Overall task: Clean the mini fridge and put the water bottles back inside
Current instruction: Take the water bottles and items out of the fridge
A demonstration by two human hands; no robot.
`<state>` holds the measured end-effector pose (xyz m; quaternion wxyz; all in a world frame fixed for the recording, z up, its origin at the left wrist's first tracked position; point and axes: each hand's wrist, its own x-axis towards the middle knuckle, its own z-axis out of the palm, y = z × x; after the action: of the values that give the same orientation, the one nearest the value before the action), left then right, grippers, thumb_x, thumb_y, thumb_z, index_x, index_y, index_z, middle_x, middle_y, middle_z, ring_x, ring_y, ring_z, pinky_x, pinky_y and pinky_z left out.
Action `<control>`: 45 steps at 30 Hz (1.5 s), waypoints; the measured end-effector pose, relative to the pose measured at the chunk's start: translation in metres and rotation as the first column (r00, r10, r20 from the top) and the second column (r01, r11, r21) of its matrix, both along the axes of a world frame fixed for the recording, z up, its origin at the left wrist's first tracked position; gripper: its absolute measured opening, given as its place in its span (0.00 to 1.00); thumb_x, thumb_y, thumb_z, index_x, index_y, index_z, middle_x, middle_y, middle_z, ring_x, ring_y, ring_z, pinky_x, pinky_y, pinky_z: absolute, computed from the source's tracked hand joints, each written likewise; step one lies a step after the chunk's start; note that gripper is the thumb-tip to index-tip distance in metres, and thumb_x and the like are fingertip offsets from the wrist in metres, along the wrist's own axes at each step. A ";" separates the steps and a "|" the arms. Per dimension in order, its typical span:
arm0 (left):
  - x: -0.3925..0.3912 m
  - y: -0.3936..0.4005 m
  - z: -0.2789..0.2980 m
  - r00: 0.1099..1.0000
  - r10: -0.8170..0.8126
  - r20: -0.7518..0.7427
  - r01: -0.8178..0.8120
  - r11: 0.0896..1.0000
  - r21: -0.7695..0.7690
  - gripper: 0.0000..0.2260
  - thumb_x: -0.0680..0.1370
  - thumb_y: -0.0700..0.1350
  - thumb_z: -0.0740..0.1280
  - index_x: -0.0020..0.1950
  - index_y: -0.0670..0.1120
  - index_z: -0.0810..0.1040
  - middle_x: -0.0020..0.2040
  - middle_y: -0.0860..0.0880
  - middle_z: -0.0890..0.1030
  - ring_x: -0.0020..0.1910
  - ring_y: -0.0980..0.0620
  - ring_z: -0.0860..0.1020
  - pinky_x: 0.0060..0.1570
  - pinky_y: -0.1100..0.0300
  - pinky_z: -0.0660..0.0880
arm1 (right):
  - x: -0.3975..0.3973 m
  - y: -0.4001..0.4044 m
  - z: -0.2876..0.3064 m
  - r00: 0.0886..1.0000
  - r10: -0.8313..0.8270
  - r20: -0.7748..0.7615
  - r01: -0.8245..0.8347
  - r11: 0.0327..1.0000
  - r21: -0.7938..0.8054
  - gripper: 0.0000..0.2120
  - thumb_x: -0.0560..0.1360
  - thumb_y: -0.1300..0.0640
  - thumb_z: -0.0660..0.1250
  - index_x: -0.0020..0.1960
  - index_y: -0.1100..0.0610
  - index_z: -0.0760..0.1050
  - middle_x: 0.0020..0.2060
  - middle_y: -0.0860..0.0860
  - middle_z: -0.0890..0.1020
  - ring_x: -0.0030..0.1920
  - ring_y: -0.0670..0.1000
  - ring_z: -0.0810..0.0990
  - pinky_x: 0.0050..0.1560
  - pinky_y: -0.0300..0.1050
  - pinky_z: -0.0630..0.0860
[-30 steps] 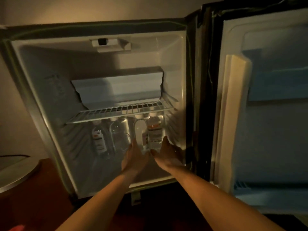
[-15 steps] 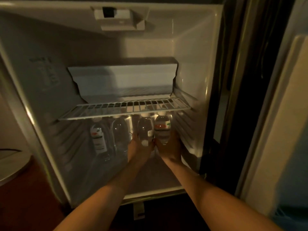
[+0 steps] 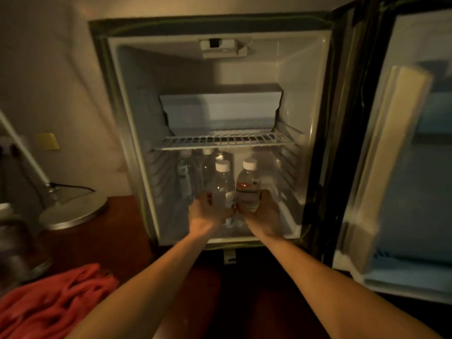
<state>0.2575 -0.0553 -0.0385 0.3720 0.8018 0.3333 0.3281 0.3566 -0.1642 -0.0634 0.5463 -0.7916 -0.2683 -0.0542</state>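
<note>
Clear plastic bottles [image 3: 247, 189] gripped, one per hand, frame centre: left hand [image 3: 208, 214], right hand [image 3: 263, 216] | shelf [image 3: 225, 140] overhead | risk: caps snagged, rear bottles toppled.

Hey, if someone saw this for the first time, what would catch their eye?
Two hands, left and right, each grip a water bottle, and, upright at the open fridge's lower section. More bottles stand behind, under the wire shelf. A red cloth lies bottom left.
</note>
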 end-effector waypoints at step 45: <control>-0.221 0.231 -0.052 0.877 0.473 0.090 -0.469 0.881 -0.058 0.21 0.66 0.47 0.78 0.54 0.50 0.72 0.46 0.54 0.78 0.51 0.50 0.79 0.46 0.60 0.72 | -0.186 0.304 -0.023 0.822 0.566 -0.063 -0.569 0.822 -0.027 0.21 0.68 0.51 0.77 0.54 0.54 0.71 0.50 0.49 0.79 0.47 0.45 0.75 0.36 0.28 0.67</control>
<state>0.0369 0.1754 -0.0905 0.3113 0.6724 0.5047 0.4430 0.1702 0.1397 -0.0860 0.5267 -0.6892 -0.4782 0.1375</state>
